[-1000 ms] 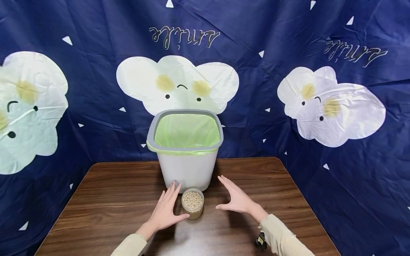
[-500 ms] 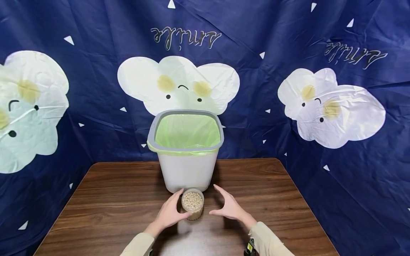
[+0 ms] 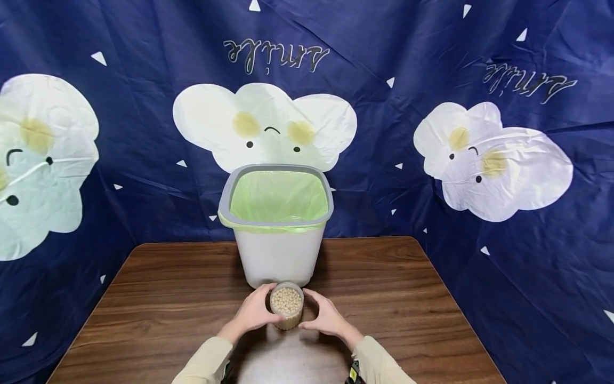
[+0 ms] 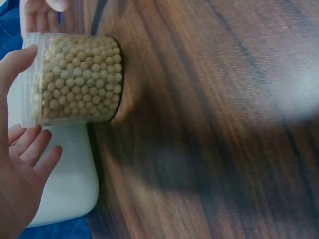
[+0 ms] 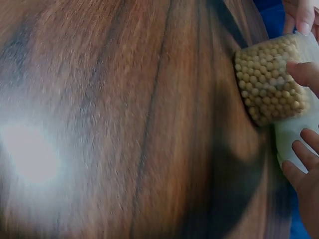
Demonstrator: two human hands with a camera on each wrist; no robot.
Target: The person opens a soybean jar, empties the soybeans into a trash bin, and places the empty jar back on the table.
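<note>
Blue cloth (image 3: pixel 384 32) round a wooden table (image 3: pixel 158 298), a jar (image 3: pixel 287 321) between two hands

From the head camera I see white clouds (image 3: pixel 266 114) and upside-down "smile" lettering (image 3: pixel 276 55) on the cloth. Toward the back of the table stands a white bin (image 3: pixel 278 253) with a grey rim (image 3: pixel 278 221) and a pale green liner (image 3: pixel 283 194). The jar, clear and filled with small tan balls (image 3: pixel 287 301), stands upright just in front of it — whether the two touch, I cannot tell. On one side the left hand (image 3: pixel 251 312) is cupped about it, thumb and fingers parted; on the other, the right hand (image 3: pixel 328 316) makes a matching curve. Cream sleeves (image 3: pixel 203 360) cover the forearms, and a dark device (image 3: pixel 354 373) with a yellow patch sits by the right wrist.

In the left wrist view, where the jar looks sideways, the left thumb overlaps the jar's clear top while the fingers spread loosely beyond it, the white bin behind. Part of the right hand shows in the top corner.

In the right wrist view things are blurrier. The right thumb shows in front of the jar and the fingers fan apart — I cannot tell whether either hand presses on it. A bright glare (image 5: pixel 30 152) lies on the table.
</note>
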